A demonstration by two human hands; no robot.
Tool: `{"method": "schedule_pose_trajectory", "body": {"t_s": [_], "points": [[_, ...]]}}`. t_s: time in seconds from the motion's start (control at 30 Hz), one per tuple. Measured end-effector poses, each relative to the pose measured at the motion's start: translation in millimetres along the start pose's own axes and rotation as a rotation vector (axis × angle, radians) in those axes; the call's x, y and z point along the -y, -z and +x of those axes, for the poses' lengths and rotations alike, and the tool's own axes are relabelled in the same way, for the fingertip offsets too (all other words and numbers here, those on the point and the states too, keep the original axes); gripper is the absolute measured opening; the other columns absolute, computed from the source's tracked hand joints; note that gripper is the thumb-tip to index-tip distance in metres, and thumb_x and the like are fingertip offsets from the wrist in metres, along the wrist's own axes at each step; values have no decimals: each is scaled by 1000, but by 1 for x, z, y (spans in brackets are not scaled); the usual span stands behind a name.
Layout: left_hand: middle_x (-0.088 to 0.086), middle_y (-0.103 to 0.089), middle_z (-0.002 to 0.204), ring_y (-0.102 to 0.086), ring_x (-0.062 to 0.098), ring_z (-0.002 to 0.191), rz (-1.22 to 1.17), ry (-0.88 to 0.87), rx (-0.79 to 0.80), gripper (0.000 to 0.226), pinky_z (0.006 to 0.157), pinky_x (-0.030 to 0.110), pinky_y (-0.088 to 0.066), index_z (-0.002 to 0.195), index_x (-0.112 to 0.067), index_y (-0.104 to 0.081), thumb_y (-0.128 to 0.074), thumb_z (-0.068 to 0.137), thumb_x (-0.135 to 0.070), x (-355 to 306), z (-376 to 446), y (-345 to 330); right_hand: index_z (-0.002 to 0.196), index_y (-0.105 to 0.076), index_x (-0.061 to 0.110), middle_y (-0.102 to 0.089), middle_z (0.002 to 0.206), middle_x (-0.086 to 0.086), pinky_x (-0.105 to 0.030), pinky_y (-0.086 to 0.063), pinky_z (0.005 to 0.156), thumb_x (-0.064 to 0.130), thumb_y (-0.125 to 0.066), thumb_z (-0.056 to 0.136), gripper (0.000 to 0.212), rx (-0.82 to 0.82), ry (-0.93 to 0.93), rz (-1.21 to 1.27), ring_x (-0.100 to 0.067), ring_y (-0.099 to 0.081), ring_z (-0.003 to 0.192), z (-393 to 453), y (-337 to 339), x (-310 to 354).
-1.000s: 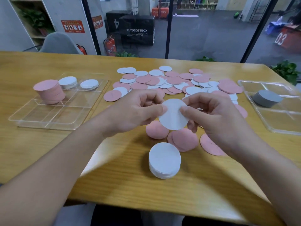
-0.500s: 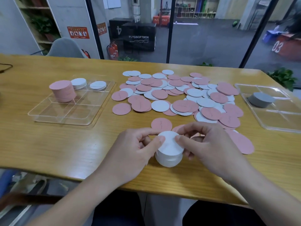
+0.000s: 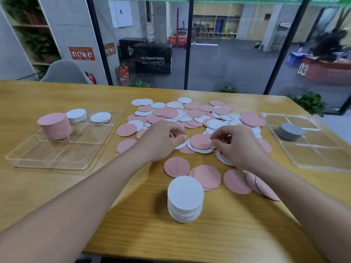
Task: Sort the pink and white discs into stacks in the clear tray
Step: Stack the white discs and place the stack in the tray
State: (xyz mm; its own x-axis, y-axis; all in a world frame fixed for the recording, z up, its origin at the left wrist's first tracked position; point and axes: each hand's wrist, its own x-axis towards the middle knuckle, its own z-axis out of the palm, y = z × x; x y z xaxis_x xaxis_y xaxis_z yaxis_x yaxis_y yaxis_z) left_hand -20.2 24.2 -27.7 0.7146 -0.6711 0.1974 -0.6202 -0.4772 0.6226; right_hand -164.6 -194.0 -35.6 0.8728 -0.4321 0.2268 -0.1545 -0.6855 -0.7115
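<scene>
White round discs sit stacked (image 3: 185,198) near the wooden table's (image 3: 57,186) front edge, awaiting the clear tray (image 3: 57,149); left hand (image 3: 161,141) and right hand (image 3: 235,147), fingers curled, reach into the loose pile (image 3: 190,114), grips unclear.

Bare forearms, no sleeves, two hands

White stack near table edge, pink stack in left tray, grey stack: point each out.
white stack (image 3: 185,188), head view, top disc face.
pink stack (image 3: 51,118), head view, top disc face.
grey stack (image 3: 290,129), head view, top face, in the right tray.
</scene>
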Motion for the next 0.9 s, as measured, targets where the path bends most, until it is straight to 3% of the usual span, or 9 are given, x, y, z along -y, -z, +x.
{"method": "schedule_pose_trajectory", "body": {"t_s": [0.13, 0.23, 0.33, 0.43, 0.53, 0.63, 0.77, 0.83, 0.9], "points": [[-15, -72, 116, -64, 7, 100, 37, -12, 19, 36, 81, 24, -49, 130, -30, -77, -77, 98, -47, -8, 31, -31, 94, -78, 26, -72, 83, 13, -11, -48, 67, 13, -76, 96, 13, -26, 75, -140, -2, -65, 80, 23, -5, -14], [-11, -67, 122, -51, 17, 122, 177, -47, 58, 74, 100, 40, -50, 138, -30, -70, -72, 84, -79, -3, 37, -50, 103, -76, 26, -69, 90, 13, -25, -51, 72, 23, -76, 98, 5, -26, 164, -205, -5, -65, 80, 25, -9, -20], [-11, -64, 135, -42, 25, 139, 298, -51, 104, 98, 115, 50, -44, 150, -34, -59, -59, 75, -96, -2, 38, -57, 107, -75, 27, -67, 96, 14, -19, -46, 70, 27, -74, 101, 6, -9, 217, -241, -4, -63, 85, 25, -15, -27], [-9, -55, 158, -33, 21, 149, 283, -74, 111, 100, 123, 45, -35, 164, -35, -47, -69, 81, -86, -10, 38, -59, 107, -75, 28, -63, 99, 14, -25, -47, 75, 22, -70, 101, 10, 35, 220, -272, -6, -60, 90, 25, -18, -30], [-9, -43, 167, -30, 19, 155, 204, -84, 119, 100, 125, 42, -33, 169, -38, -34, -80, 86, -72, -13, 37, -58, 108, -74, 29, -62, 101, 15, -15, -42, 75, 18, -71, 100, 14, 29, 217, -245, -1, -59, 91, 26, -18, -33], [-10, -41, 166, -40, 15, 151, 50, -53, 60, 108, 116, 38, -42, 166, -44, -25, -89, 81, -66, -12, 35, -54, 112, -73, 28, -62, 103, 16, -15, -44, 76, 21, -73, 99, 15, 29, 233, -227, 1, -58, 93, 27, -17, -38], [-5, -53, 159, -60, 18, 133, -67, 20, -61, 115, 102, 32, -48, 167, -48, -17, -95, 83, -43, -12, 33, -46, 112, -72, 30, -61, 101, 16, -26, -50, 75, 39, -73, 102, 14, 19, 284, -247, -2, -60, 89, 26, -19, -37], [-6, -65, 143, -72, 12, 114, -152, 86, -78, 120, 99, 34, -58, 168, -51, -13, -97, 83, -38, -10, 29, -39, 107, -72, 30, -60, 100, 16, -30, -53, 74, 41, -73, 102, 12, 34, 302, -244, -3, -62, 86, 24, -20, -36], [-14, -71, 121, -76, 8, 97, -213, 146, -74, 111, 90, 32, -63, 167, -50, -17, -93, 86, -38, -8, 24, -31, 105, -73, 29, -60, 101, 16, -33, -56, 75, 38, -75, 100, 10, 43, 309, -248, -3, -63, 86, 22, -19, -35]]}}
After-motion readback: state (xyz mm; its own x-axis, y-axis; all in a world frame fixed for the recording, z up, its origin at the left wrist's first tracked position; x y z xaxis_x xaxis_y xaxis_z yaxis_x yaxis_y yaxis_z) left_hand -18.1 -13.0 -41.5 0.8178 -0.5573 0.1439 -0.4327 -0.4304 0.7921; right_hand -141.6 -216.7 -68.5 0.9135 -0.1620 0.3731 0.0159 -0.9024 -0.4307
